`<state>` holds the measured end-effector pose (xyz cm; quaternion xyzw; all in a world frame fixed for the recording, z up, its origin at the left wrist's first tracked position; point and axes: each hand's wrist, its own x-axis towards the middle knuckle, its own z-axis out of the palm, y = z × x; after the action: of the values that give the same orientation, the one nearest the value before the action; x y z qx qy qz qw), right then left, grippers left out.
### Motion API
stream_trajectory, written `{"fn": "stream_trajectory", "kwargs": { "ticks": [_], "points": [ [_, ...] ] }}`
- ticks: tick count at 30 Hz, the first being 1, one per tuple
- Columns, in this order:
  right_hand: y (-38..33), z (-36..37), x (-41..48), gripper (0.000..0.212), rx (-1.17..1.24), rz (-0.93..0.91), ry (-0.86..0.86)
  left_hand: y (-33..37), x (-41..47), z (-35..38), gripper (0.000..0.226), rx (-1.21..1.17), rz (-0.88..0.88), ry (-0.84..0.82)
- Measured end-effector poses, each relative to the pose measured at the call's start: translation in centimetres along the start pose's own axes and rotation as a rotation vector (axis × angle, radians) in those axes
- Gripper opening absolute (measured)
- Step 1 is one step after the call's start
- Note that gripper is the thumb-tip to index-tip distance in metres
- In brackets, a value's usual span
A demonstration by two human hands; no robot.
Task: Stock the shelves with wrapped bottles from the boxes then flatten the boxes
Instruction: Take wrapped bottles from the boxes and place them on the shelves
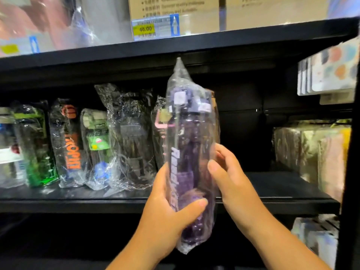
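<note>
I hold a purple bottle wrapped in clear plastic upright in front of the black middle shelf. My left hand grips its lower part, thumb across the front. My right hand holds the bottle's right side with its fingers curled round it. A row of several wrapped bottles stands on the shelf to the left: a green one, one with orange lettering, a dark one and a pink-capped one just behind the held bottle.
The upper shelf carries cardboard boxes and a price tag. Wrapped goods fill the right end of the middle shelf, with bare shelf between them and the bottles. Cards hang at the upper right.
</note>
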<state>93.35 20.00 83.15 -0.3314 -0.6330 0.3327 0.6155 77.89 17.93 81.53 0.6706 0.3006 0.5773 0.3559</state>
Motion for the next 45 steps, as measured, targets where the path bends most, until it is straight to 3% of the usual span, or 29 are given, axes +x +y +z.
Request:
{"fn": "stream_trajectory", "kwargs": {
  "ticks": [4, 10, 12, 14, 16, 19, 22, 26, 34, 45],
  "points": [
    [-1.6, -1.7, -0.2, 0.064, 0.182, 0.01, -0.055, -0.3, 1.1, 1.4, 0.07, -0.043, -0.013, -0.192],
    [-2.8, -5.0, -0.3, 0.044, 0.217, -0.036, 0.161, 0.9, 3.3, 4.0, 0.071, -0.022, 0.011, -0.356],
    [-3.1, -6.1, 0.1, 0.044, 0.195, -0.07, 0.227, 0.5, 4.0, 4.2, 0.075, 0.015, 0.004, -0.337],
    [-3.2, -7.3, 0.8, 0.046, 0.172, -0.106, 0.303, -0.5, 4.9, 4.0, 0.072, 0.001, -0.043, -0.276],
    [-3.0, -8.3, 1.7, 0.057, 0.103, -0.148, 0.399, -1.8, 5.3, 3.5, 0.055, 0.066, -0.004, -0.187],
    [-2.0, -9.2, 3.2, 0.078, -0.108, -0.187, 0.555, -4.2, 5.9, 2.1, 0.04, 0.542, 0.225, -0.073],
    [-0.3, -9.1, 4.1, 0.074, -0.288, -0.171, 0.603, -6.8, 6.0, 1.3, 0.038, 0.907, 0.313, -0.149],
    [2.5, -8.5, 5.6, 0.081, -0.422, -0.138, 0.631, -7.9, 5.9, 2.0, 0.041, 1.146, 0.354, -0.19],
    [5.0, -6.6, 8.1, 0.091, -0.542, -0.104, 0.687, -8.2, 6.0, 2.6, 0.043, 1.227, 0.4, -0.13],
    [5.7, -6.4, 8.9, 0.097, -0.688, -0.009, 0.63, -8.7, 5.9, 2.7, 0.04, 1.267, 0.433, -0.096]
  ]
}}
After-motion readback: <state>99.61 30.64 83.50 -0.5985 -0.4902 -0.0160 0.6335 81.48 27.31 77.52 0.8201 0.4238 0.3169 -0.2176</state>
